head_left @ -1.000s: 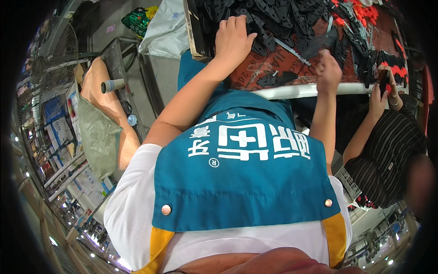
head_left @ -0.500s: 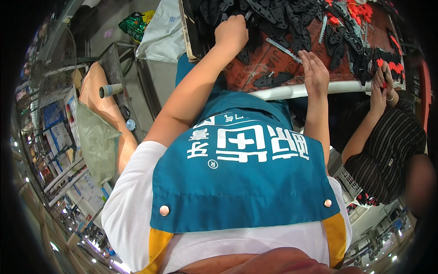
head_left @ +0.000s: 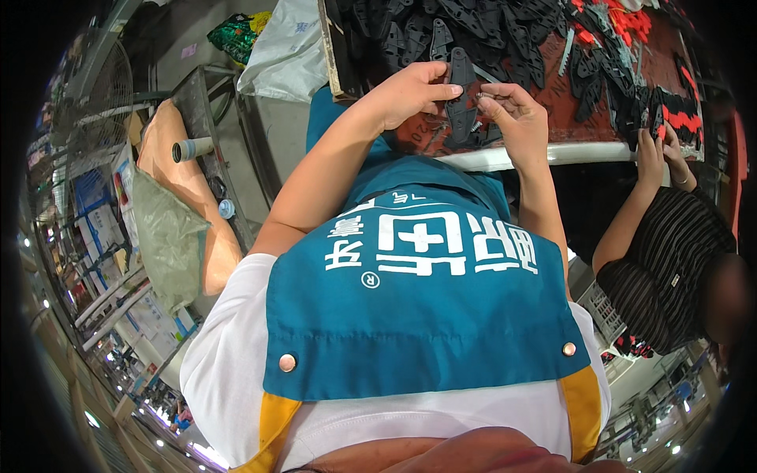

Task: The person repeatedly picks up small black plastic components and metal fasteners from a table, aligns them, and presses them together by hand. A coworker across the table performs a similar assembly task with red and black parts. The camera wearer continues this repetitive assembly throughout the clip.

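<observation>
Left: caged fan (head_left: pixel 117 91), olive plastic bag (head_left: pixel 167 244), cylindrical container (head_left: pixel 197 147); white sack (head_left: pixel 274 59) beside green-yellow bag (head_left: pixel 234 35). Right: co-worker (head_left: pixel 627 217), striped top (head_left: pixel 666 264).

Left head-worn fisheye; looks steeply down; apron (head_left: pixel 426 315) near, tabletop (head_left: pixel 576 130) farther.

A person in a teal apron (head_left: pixel 410 331) sits at a red bench (head_left: pixel 572 114). The left hand (head_left: pixel 410 94) grips a long black part (head_left: pixel 460 112) between thumb and fingers. Just beside it, the right hand (head_left: pixel 519 118) pinches a metal piece (head_left: pixel 479 96), too small to make out. Beyond lies a heap (head_left: pixel 512 39) of similar parts, with red pieces (head_left: pixel 623 22) at upper right. At right, a co-worker (head_left: pixel 670 244) in a striped top has both hands near the bench's edge. A white sack (head_left: pixel 280 55) lies left of the bench.
</observation>
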{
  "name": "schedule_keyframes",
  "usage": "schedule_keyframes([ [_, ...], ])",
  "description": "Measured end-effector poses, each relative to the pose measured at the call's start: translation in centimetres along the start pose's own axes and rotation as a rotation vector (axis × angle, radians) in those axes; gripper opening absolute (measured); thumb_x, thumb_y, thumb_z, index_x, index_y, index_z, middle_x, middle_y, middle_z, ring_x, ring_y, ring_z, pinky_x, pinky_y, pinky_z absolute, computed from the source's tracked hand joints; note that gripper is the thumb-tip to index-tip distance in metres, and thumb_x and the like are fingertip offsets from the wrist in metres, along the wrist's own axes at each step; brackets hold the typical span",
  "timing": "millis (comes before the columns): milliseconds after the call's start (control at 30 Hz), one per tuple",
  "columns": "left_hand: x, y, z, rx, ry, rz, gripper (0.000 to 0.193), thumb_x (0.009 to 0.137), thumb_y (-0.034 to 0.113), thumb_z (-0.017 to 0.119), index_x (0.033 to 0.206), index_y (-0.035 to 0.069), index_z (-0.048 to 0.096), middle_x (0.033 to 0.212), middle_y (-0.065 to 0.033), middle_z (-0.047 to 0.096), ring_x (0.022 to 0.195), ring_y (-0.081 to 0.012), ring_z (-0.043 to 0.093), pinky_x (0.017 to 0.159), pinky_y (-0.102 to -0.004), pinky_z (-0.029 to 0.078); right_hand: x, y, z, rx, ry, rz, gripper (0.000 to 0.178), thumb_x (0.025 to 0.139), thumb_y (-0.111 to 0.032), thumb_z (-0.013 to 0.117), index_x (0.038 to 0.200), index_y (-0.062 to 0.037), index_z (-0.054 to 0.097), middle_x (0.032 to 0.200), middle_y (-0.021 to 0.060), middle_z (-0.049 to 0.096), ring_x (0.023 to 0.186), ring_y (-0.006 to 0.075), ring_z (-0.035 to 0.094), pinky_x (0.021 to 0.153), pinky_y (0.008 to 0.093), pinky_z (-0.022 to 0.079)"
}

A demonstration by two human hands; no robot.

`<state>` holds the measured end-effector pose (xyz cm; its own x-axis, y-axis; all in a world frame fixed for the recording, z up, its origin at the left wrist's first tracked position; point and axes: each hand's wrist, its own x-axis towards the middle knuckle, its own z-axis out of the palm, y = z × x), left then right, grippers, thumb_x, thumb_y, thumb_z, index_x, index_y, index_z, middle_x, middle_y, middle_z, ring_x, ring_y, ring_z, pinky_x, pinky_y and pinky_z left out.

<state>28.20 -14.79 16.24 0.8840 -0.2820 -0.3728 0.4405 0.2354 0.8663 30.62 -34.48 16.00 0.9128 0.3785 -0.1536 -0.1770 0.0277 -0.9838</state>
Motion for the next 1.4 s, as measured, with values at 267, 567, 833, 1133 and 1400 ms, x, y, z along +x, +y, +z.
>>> schedule_keyframes([
  [267,-1.0,0.7,0.6,0.202,0.002,0.007,0.020,0.089,0.018,0.062,0.104,0.005,0.060,0.076,0.0054,0.051,0.062,-0.0021,0.039,0.052,-0.0164,0.030,-0.3,0.0,-0.5,-0.211,-0.098,-0.106,0.011,0.083,-0.002,0.066,0.093,0.0003,0.069,0.082,0.0053,0.065,0.074,0.0100,0.063,0.064,0.0210,0.049],
  [567,-1.1,0.2,0.9,0.386,0.023,0.097,0.016,0.089,0.015,0.062,0.096,0.001,0.057,0.077,0.0029,0.047,0.068,-0.0061,0.041,0.059,-0.0219,0.036,0.0,0.1,-0.6,-0.453,-0.151,-0.038,0.014,0.084,-0.013,0.067,0.088,0.0002,0.068,0.073,0.0043,0.066,0.066,0.0076,0.057,0.059,0.0221,0.045],
  [833,2.7,-2.4,-1.3,1.313,0.592,0.509,0.039,0.085,0.032,0.064,0.113,0.005,0.058,0.096,-0.0117,0.062,0.086,-0.0286,0.058,0.075,-0.0350,0.049,3.3,1.6,-8.1,-0.337,0.354,-0.031,0.027,0.091,-0.027,0.062,0.089,0.0001,0.066,0.072,-0.0002,0.061,0.063,0.0042,0.049,0.055,0.0200,0.039],
  [1133,6.9,-3.6,0.1,1.655,0.757,0.246,0.070,0.077,0.045,0.069,0.127,0.001,0.045,0.092,-0.0176,0.063,0.086,-0.0323,0.060,0.068,-0.0388,0.054,3.6,1.7,-11.0,-0.784,0.378,-0.117,0.031,0.083,-0.029,0.066,0.096,-0.0016,0.066,0.084,0.0118,0.069,0.074,0.0205,0.065,0.070,0.0318,0.050],
  [1400,4.7,-2.9,-0.4,0.832,0.390,0.255,0.037,0.086,0.025,0.065,0.107,-0.004,0.055,0.088,-0.0153,0.064,0.083,-0.0227,0.062,0.073,-0.0316,0.049,1.8,5.9,-7.3,-1.136,0.154,-0.133,0.015,0.084,-0.013,0.064,0.091,-0.0005,0.061,0.087,0.0147,0.062,0.081,0.0326,0.060,0.071,0.0402,0.047],
])
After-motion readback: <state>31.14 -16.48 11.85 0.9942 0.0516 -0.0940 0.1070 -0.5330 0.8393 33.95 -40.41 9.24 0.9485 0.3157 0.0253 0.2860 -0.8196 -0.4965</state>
